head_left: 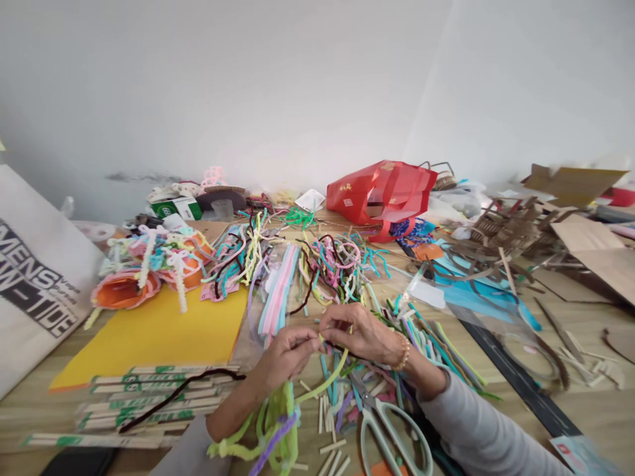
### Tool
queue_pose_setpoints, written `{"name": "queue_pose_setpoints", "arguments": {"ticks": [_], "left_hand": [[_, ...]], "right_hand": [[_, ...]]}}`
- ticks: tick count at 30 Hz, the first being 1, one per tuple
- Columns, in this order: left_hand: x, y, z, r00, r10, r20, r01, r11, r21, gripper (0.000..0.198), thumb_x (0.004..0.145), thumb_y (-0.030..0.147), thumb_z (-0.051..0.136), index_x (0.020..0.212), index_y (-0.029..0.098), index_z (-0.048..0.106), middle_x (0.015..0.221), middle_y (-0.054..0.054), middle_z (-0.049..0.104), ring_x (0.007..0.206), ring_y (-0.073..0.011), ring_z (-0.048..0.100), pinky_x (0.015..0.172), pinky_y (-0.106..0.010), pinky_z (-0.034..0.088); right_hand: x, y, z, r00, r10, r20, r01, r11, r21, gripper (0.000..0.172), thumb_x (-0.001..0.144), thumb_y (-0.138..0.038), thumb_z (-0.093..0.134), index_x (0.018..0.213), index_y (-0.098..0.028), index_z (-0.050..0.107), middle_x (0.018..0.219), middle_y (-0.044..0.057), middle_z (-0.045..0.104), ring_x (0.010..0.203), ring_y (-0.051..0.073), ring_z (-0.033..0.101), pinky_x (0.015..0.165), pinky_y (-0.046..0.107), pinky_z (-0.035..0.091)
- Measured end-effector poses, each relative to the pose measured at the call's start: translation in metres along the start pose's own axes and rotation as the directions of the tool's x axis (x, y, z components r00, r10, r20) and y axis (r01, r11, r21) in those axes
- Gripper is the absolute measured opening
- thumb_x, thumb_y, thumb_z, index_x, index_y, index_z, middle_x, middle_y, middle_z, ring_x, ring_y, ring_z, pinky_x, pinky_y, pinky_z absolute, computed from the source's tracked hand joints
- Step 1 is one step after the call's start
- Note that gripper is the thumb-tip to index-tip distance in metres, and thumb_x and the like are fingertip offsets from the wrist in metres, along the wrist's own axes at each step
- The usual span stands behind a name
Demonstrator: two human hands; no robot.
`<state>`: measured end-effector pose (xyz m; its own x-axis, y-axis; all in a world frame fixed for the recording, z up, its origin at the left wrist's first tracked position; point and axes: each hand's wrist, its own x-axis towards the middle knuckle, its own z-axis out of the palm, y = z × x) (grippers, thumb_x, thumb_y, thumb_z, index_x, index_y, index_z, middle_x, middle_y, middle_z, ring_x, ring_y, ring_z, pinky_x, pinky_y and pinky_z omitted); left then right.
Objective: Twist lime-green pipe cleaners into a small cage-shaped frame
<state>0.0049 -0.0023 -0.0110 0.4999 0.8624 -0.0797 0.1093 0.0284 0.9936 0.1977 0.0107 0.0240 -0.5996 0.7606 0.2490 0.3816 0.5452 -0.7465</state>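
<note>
My left hand (pixel 286 356) and my right hand (pixel 358 333) meet over the table's middle, both with fingers pinched on a light green pipe cleaner (pixel 322 383) that curves down toward me. Below my left wrist lies a bundle of green and purple pipe cleaners (pixel 274 433). A pair of scissors with pale green handles (pixel 388 426) rests by my right forearm. Loose coloured pipe cleaners (pixel 337 264) spread beyond my hands.
A yellow paper sheet (pixel 159 334) lies left, with wrapped chopsticks (pixel 149 396) in front of it. Orange paper flowers (pixel 149 264), a red bag (pixel 381 192), cardboard scraps (pixel 526 231) and a white printed bag (pixel 34 284) crowd the table.
</note>
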Motion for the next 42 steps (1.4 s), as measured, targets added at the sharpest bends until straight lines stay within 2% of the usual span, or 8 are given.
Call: {"name": "queue_pose_setpoints", "arguments": {"ticks": [5, 9, 15, 20, 24, 30, 36, 42], "left_hand": [[0.000, 0.003, 0.006, 0.992, 0.119, -0.046, -0.103, 0.960, 0.261, 0.028, 0.084, 0.037, 0.055, 0.074, 0.015, 0.069, 0.049, 0.005, 0.034, 0.047, -0.0089, 0.028, 0.047, -0.023, 0.019], [0.001, 0.001, 0.008, 0.986, 0.149, -0.078, -0.127, 0.964, 0.236, 0.028, 0.083, 0.037, 0.054, 0.072, 0.015, 0.067, 0.054, 0.002, 0.045, 0.052, -0.0104, 0.036, 0.049, -0.022, 0.024], [0.003, -0.008, 0.001, 0.997, -0.042, -0.059, 0.034, 0.991, -0.132, 0.031, 0.082, 0.046, 0.055, 0.071, 0.017, 0.056, 0.038, 0.011, 0.030, 0.032, -0.0059, 0.021, 0.036, -0.019, 0.020], [0.004, -0.011, -0.006, 0.998, -0.065, -0.010, 0.060, 0.959, -0.278, 0.031, 0.082, 0.042, 0.056, 0.066, 0.017, 0.049, 0.040, 0.010, 0.032, 0.033, -0.0042, 0.022, 0.035, -0.017, 0.020], [0.005, -0.011, -0.007, 0.997, -0.078, 0.012, 0.078, 0.958, -0.274, 0.031, 0.080, 0.042, 0.058, 0.065, 0.016, 0.049, 0.039, 0.010, 0.032, 0.031, -0.0038, 0.022, 0.035, -0.017, 0.021], [0.004, -0.012, -0.008, 0.995, -0.083, 0.052, 0.095, 0.951, -0.293, 0.030, 0.083, 0.039, 0.056, 0.065, 0.016, 0.049, 0.039, 0.011, 0.032, 0.031, -0.0033, 0.023, 0.036, -0.017, 0.021], [0.002, -0.009, -0.004, 0.995, -0.067, 0.067, 0.081, 0.971, -0.224, 0.029, 0.084, 0.042, 0.055, 0.071, 0.016, 0.053, 0.040, 0.011, 0.031, 0.031, -0.0040, 0.023, 0.034, -0.018, 0.021], [0.000, -0.001, 0.003, 1.000, 0.005, 0.002, -0.005, 0.998, 0.066, 0.030, 0.085, 0.043, 0.050, 0.081, 0.015, 0.057, 0.044, 0.010, 0.034, 0.035, -0.0056, 0.027, 0.037, -0.019, 0.020]], "right_hand": [[0.001, 0.005, 0.007, 0.975, 0.221, 0.016, -0.221, 0.962, 0.158, 0.010, 0.081, -0.021, 0.057, 0.076, -0.013, 0.060, 0.055, -0.003, 0.055, 0.047, 0.007, 0.044, 0.044, 0.016, 0.032], [0.002, 0.007, 0.011, 0.960, 0.273, 0.059, -0.279, 0.921, 0.272, 0.013, 0.082, -0.026, 0.058, 0.076, -0.014, 0.057, 0.055, -0.003, 0.057, 0.045, 0.006, 0.045, 0.042, 0.016, 0.032], [0.002, 0.003, 0.012, 0.984, 0.173, 0.034, -0.175, 0.940, 0.294, 0.019, 0.087, -0.030, 0.054, 0.098, -0.015, 0.056, 0.063, -0.004, 0.057, 0.049, 0.008, 0.053, 0.047, 0.017, 0.040], [0.002, 0.001, 0.012, 0.994, -0.056, -0.091, 0.050, 0.996, -0.068, 0.021, 0.085, -0.023, 0.058, 0.106, -0.019, 0.059, 0.084, 0.002, 0.063, 0.072, 0.013, 0.059, 0.065, 0.022, 0.046], [0.002, 0.002, 0.011, 0.984, -0.171, -0.039, 0.157, 0.960, -0.233, 0.018, 0.092, -0.022, 0.049, 0.106, -0.019, 0.061, 0.092, 0.005, 0.063, 0.085, 0.015, 0.059, 0.076, 0.025, 0.045], [0.001, 0.002, 0.003, 0.981, -0.191, 0.018, 0.181, 0.890, -0.418, 0.022, 0.094, -0.027, 0.046, 0.107, -0.021, 0.062, 0.098, 0.006, 0.055, 0.081, 0.014, 0.055, 0.072, 0.024, 0.044], [0.002, 0.006, -0.001, 0.973, -0.205, 0.106, 0.226, 0.934, -0.276, 0.021, 0.096, -0.026, 0.043, 0.092, -0.016, 0.061, 0.085, 0.004, 0.059, 0.080, 0.014, 0.055, 0.072, 0.022, 0.042], [0.001, 0.002, -0.002, 0.994, -0.024, 0.102, 0.044, 0.980, -0.192, 0.017, 0.093, -0.023, 0.046, 0.082, -0.015, 0.056, 0.071, -0.001, 0.055, 0.063, 0.009, 0.047, 0.059, 0.019, 0.035]]}}
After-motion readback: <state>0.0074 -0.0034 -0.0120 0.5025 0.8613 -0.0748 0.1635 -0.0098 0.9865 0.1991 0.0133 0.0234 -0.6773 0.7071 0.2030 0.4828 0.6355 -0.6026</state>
